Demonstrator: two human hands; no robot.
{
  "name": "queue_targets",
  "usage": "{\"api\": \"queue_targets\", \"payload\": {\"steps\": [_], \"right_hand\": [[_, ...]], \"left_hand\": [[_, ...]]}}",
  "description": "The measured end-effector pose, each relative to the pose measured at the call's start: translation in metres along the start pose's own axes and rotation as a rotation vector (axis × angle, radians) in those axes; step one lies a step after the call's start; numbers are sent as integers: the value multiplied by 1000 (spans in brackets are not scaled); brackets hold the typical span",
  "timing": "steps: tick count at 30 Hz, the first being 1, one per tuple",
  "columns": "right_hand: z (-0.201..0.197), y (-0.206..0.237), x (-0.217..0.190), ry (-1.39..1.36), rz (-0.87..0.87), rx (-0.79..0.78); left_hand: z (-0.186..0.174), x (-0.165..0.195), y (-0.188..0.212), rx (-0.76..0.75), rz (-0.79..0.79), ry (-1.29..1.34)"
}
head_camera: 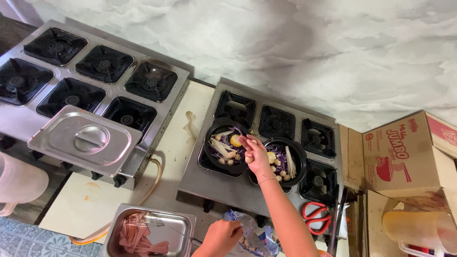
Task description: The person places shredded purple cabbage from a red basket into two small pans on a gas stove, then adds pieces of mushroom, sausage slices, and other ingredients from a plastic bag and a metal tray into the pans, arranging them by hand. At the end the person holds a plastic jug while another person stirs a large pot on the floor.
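My right hand [254,154] reaches out over the smaller steel stove [238,188], fingers pinched on a pale round food ball between two black pots. The left black pot [226,147] holds mushrooms, purple cabbage, corn and several balls. The right black pot [286,162] holds similar food. My left hand [223,235] is low at the frame's bottom, gripping a clear plastic bag [252,238] with pale balls inside.
A larger steel stove [85,81] with several burners stands at the left, with a steel lid [85,140] resting on its front. A steel tray [147,233] holds pink sliced meat. Red scissors [315,216], cardboard boxes [409,152] and a plastic jug [419,228] sit at the right.
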State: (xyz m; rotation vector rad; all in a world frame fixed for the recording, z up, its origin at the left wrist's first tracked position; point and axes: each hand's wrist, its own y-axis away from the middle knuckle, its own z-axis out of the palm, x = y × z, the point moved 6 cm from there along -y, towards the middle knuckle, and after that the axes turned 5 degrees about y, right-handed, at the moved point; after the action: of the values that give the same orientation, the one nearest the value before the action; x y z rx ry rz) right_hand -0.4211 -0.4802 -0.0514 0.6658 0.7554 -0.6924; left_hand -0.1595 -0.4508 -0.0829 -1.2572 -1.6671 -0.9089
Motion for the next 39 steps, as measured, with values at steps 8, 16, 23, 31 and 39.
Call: {"api": "queue_targets", "payload": {"steps": [8,16,23,31,39], "right_hand": [[3,3,-11,-110,7,51],[20,-11,8,-269,-95,-137],[17,4,6,-116,-20,-120],[-51,154,-39,696,-307,-159],[-155,310,58,1599,179,24]], "left_hand": [[3,-1,-2,-33,-42,-14],[2,2,-1,-20,-33,-4],[1,2,0,-17,-77,3],[18,-4,1,-7,-186,107],[72,-5,-5,-8,-230,373]]}}
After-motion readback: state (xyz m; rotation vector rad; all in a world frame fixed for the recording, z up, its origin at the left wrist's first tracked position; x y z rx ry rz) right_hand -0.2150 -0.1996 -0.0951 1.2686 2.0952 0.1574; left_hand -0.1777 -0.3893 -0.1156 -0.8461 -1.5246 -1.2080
